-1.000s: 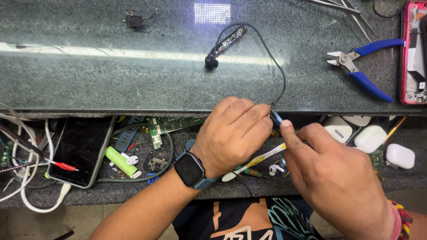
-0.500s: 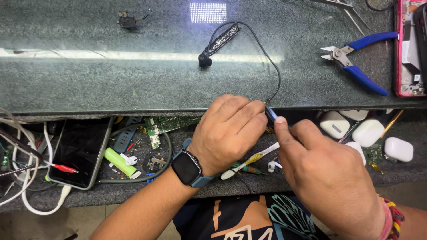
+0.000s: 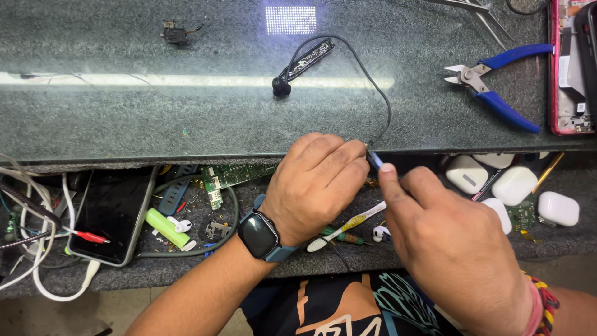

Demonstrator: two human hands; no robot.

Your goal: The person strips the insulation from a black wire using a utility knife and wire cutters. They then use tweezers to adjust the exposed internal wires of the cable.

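Note:
My left hand [image 3: 317, 180], with a dark smartwatch [image 3: 260, 236] on its wrist, is closed at the front edge of the dark stone worktop [image 3: 155, 118]. It pinches the near end of a thin black cable [image 3: 379, 93]. That cable loops back across the worktop to a black earphone piece [image 3: 301, 62]. My right hand [image 3: 448, 236] meets the left one, thumb and forefinger gripping a small blue tool [image 3: 374, 160] whose tip touches the cable end. What lies between the fingers is mostly hidden.
Blue-handled cutters [image 3: 497, 84] lie at the right of the worktop, beside an opened red phone [image 3: 569, 68]. The lower shelf holds a dark phone [image 3: 112, 214], a green cell [image 3: 166, 227], circuit boards [image 3: 233, 177], white earbud cases [image 3: 516, 186], a toothbrush [image 3: 348, 227] and white cables [image 3: 37, 274].
Both hands have stayed together at the cable end with only slight shifts. The view has drifted a little; nothing was let go or picked up.

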